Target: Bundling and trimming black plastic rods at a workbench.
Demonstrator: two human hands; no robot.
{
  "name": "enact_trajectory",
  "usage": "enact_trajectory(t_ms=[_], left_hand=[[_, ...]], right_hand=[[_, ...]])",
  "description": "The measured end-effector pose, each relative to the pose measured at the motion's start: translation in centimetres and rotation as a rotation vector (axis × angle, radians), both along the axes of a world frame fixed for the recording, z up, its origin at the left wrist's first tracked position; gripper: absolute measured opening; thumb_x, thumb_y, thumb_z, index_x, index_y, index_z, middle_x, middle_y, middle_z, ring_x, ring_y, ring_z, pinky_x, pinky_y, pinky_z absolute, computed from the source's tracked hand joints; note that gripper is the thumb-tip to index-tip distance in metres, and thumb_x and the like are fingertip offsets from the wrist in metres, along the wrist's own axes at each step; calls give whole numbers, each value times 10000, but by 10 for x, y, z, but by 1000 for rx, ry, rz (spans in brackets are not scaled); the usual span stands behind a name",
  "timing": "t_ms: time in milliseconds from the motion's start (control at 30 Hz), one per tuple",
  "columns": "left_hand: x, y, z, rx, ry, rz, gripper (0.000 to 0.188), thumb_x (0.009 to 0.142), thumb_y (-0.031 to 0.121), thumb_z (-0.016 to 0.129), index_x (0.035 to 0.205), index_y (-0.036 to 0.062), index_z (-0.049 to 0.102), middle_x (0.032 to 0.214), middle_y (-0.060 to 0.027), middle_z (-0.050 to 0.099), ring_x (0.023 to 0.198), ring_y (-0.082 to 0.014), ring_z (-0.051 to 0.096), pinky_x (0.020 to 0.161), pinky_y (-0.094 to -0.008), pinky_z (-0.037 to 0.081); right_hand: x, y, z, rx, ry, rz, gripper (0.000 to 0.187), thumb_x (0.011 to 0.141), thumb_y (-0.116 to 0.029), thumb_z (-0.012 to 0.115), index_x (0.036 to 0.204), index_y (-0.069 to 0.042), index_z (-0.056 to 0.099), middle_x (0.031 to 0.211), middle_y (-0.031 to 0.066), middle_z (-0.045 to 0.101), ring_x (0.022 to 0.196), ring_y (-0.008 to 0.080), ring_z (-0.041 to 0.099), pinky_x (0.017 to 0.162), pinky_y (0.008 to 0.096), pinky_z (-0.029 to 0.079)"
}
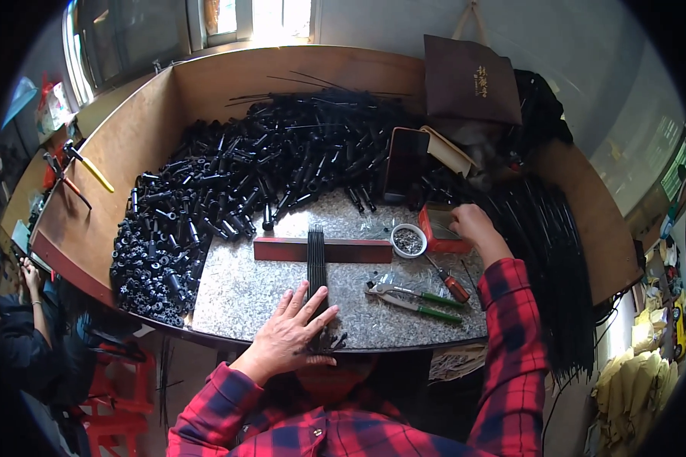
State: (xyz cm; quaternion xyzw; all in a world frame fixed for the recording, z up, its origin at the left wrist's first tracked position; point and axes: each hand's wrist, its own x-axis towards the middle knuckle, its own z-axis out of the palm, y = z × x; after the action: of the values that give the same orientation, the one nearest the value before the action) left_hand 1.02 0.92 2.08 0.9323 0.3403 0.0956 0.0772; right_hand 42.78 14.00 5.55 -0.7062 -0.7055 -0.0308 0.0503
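Black thin rods (316, 255), laid side by side across a red bar (324, 250) on the speckled stone slab (244, 293), are pinned flat under the left hand (293, 335), its fingers spread wide. The right hand (472, 225) reaches into a small red tray (438, 232) beside a white dish of small parts (408, 241); its grip cannot be told. Likely a part is being fetched; fitting it calls for steady rods.

I see a speckled grey surface (251, 293) carrying a black tube pile (236, 183), red bar (324, 250) under black rods (316, 263), small bowl (408, 240), red box (438, 228), pliers (411, 298), screwdriver (450, 282).
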Motion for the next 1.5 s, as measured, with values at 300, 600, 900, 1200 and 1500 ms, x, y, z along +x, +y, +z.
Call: enact_trajectory(t_ms=[300,600,900,1200,1500], left_hand=[[3,-1,-4,21,-52,23,935,673,664,648,1391,126,385,1483,-178,259,1351,-472,208,1094,-535,240],[0,-1,1,31,15,2,949,739,703,536,1403,54,341,1478,-196,263,1357,-438,221,1109,-509,198],[2,-2,1,37,48,14,909,770,673,531,1414,66,325,1487,-174,256,1359,-432,221,1109,-505,199],[4,-2,0,9,35,16,944,749,654,572,1423,52,298,1493,-172,243,1380,-419,179,1119,-500,185],[1,-2,-4,-31,41,27,982,749,670,559,1419,7,281,1501,-178,222,1388,-420,152,1127,-496,159]], right_hand=[[23,2,-22,-50,-10,57,158,696,-142,682,815,-39,693,833,184,653,834,354,631,741,428,506],[7,-9,-9,-44,-36,74,126,715,-137,662,790,-38,682,840,191,645,843,359,623,747,431,500],[-36,-13,8,267,64,238,170,789,-43,535,952,-11,565,955,195,579,919,373,577,782,419,479],[-169,-13,-16,275,85,731,336,799,-60,517,1119,-123,600,925,92,583,895,254,605,723,340,520],[-181,-9,-21,271,-56,704,273,825,-122,521,1082,-129,613,926,72,595,888,220,619,696,316,526]])
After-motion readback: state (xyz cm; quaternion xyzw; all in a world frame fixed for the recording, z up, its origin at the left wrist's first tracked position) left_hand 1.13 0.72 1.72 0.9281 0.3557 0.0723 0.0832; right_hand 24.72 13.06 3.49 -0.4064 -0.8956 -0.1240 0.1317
